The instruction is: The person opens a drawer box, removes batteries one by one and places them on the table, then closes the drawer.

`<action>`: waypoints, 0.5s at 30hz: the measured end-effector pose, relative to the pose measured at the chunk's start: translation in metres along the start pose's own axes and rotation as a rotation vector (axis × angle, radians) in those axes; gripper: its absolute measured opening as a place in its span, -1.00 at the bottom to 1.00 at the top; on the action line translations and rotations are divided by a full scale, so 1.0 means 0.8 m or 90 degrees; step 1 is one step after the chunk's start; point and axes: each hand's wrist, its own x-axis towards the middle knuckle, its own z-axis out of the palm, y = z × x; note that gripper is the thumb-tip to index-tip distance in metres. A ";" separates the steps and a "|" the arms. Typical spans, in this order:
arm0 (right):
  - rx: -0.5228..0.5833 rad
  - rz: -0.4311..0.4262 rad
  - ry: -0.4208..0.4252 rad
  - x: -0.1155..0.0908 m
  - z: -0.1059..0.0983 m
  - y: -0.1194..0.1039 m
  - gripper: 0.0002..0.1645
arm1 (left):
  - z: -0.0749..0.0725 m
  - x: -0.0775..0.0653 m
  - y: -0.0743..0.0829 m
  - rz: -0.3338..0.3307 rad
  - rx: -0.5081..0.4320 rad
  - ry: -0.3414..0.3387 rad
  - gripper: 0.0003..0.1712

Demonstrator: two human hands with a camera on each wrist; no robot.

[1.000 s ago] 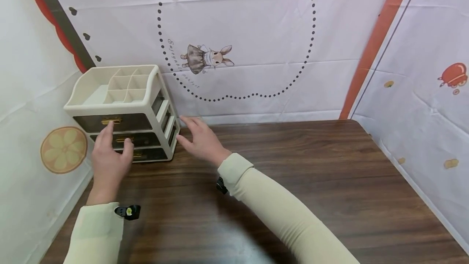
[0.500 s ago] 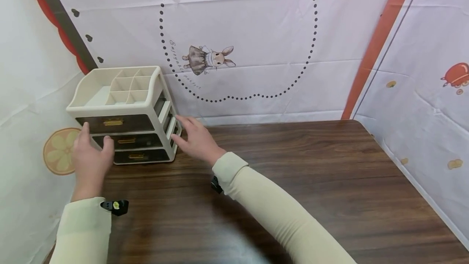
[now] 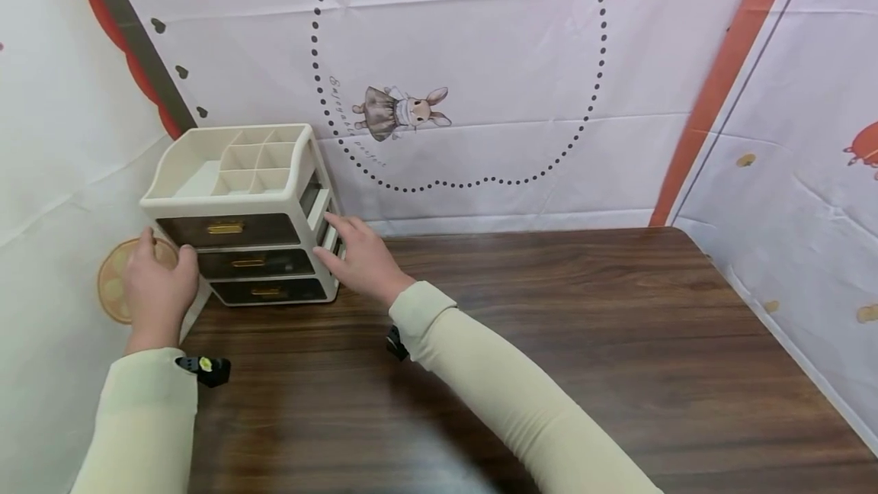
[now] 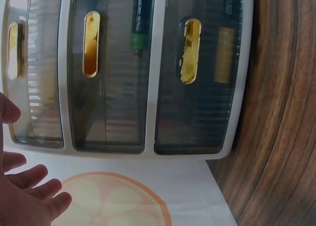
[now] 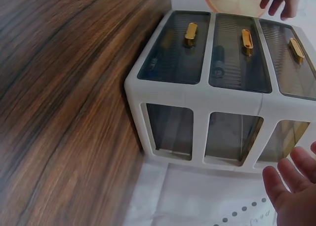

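A white desktop organizer point(image 3: 218, 208) with three smoky see-through drawers and gold handles stands upright; the drawers are closed. My left hand point(image 3: 159, 284) is just off its left front corner, thumb apart from the fingers. At the organizer's right side is my right hand point(image 3: 363, 258), fingertips near the side openings and fingers loosely spread. Neither hand holds anything. Through the drawer fronts in the left wrist view show a dark cylinder with a green end point(image 4: 140, 25) in the middle drawer and a yellowish piece point(image 4: 225, 55) in the bottom one.
The organizer sits at the back left of a dark wood-grain table point(image 3: 549, 326). Its top has a divided tray point(image 3: 264, 162). White printed cloth point(image 3: 494, 82) hangs close behind and along both sides. Each wrist wears a black strap with a small camera.
My left hand has moved left and down from in front of the drawers to the organizer's left corner. My right hand has come closer to its right side. The view has shifted slightly left.
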 end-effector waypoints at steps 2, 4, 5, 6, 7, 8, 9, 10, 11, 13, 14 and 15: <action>0.006 0.004 0.001 0.004 0.001 -0.001 -0.25 | -0.002 0.006 -0.001 -0.022 -0.008 -0.022 -0.15; 0.007 0.009 0.003 0.008 0.003 -0.002 -0.25 | -0.005 0.011 -0.002 -0.041 -0.022 -0.034 -0.16; 0.008 0.011 0.005 0.010 0.003 -0.003 -0.25 | -0.005 0.014 -0.003 -0.049 -0.034 -0.037 -0.16; 0.008 0.013 0.007 0.013 0.004 -0.004 -0.25 | -0.006 0.016 -0.003 -0.059 -0.046 -0.041 -0.17; 0.009 0.012 0.010 0.015 0.004 -0.005 -0.26 | -0.006 0.018 -0.003 -0.073 -0.058 -0.047 -0.18; 0.010 0.012 0.013 0.017 0.004 -0.007 -0.26 | -0.007 0.020 -0.004 -0.083 -0.071 -0.050 -0.19; 0.010 0.011 0.017 0.020 0.005 -0.008 -0.27 | -0.007 0.022 -0.004 -0.096 -0.084 -0.055 -0.20; 0.015 0.010 0.020 0.023 0.005 -0.009 -0.27 | -0.007 0.024 -0.004 -0.106 -0.097 -0.060 -0.21; 0.018 0.011 0.021 0.025 0.005 -0.011 -0.28 | -0.007 0.026 -0.004 -0.116 -0.112 -0.063 -0.22; 0.030 0.014 0.021 0.029 0.007 -0.013 -0.28 | -0.007 0.030 -0.005 -0.133 -0.133 -0.069 -0.26; 0.034 0.016 0.021 0.031 0.008 -0.014 -0.28 | -0.007 0.032 -0.005 -0.137 -0.145 -0.070 -0.27; 0.041 0.017 0.020 0.033 0.009 -0.015 -0.28 | -0.007 0.034 -0.005 -0.144 -0.158 -0.072 -0.29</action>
